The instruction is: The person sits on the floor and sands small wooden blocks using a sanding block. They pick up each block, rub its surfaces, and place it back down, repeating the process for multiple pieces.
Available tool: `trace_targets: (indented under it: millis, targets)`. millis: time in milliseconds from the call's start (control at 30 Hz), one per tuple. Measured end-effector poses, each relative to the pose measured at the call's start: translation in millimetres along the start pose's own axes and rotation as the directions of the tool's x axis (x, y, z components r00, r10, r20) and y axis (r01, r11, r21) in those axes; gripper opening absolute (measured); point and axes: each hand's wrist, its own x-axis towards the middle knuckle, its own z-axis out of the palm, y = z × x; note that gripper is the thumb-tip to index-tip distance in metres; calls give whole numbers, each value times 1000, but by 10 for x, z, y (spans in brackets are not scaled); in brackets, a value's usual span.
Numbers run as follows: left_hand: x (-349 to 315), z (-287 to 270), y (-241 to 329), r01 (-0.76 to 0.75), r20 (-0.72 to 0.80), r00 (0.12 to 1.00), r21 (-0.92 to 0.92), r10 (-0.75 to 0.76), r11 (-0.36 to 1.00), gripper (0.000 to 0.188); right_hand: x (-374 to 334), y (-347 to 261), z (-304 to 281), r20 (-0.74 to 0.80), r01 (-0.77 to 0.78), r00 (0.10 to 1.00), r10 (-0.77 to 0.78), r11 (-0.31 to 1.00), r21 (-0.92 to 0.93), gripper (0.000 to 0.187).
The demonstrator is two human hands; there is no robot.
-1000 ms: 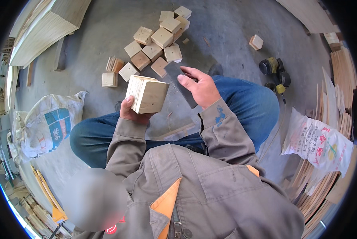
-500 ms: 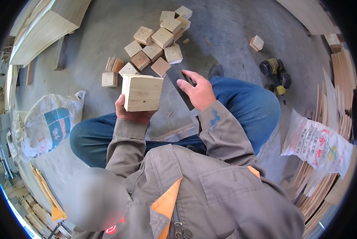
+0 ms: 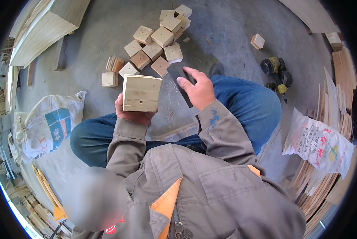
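Observation:
My left hand (image 3: 134, 114) is closed around a pale, square-faced wooden block (image 3: 142, 93), gripping it from below and the left side. One face with a small dark knot points up toward me. In my right hand (image 3: 199, 88) is a long, dark, flat bar (image 3: 181, 85), pinched between thumb and fingers. The bar tilts beside the wooden block, with a gap between them. Beyond my hands, several similar wooden blocks (image 3: 162, 37) lie clustered on the concrete floor, many with a small hole or mark in the top.
One block (image 3: 257, 41) lies apart at the far right, above a yellow-and-black power drill (image 3: 274, 67). White sacks lie at the left (image 3: 53, 123) and right (image 3: 320, 145). Stacked boards (image 3: 344, 75) line the right side; plywood sheets (image 3: 47, 34) stand far left. My bent knees flank the work.
The wooden block has shifted slightly left and turned a little in my left hand. The dark bar has changed its tilt slightly in my right hand. The other blocks have not moved.

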Motion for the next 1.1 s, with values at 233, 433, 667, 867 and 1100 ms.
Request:
trace_targets:
  millis: [233, 433, 667, 867, 1100]
  targets:
    - [28, 112, -74, -24, -67, 998, -122, 16, 992, 71, -35, -299, 32, 4, 222, 974, -228, 950, 218, 49]
    - [-31, 121, 31, 31, -6, 1000, -55, -31, 998, 72, -103, -53, 190, 46, -12, 999, 4, 987, 160, 51]
    - [25, 83, 14, 81, 81, 994, -110, -72, 991, 74, -48, -242, 173, 74, -58, 997, 9, 713, 699, 52]
    - [20, -7, 0, 109, 130, 987, -134, -91, 985, 77, -145, -224, 398, 165, -132, 986, 2, 612, 780, 52]
    - [-12, 82, -48, 158, 183, 975, -174, -126, 972, 78, -113, -18, 409, 99, -107, 993, 57, 771, 628, 50]
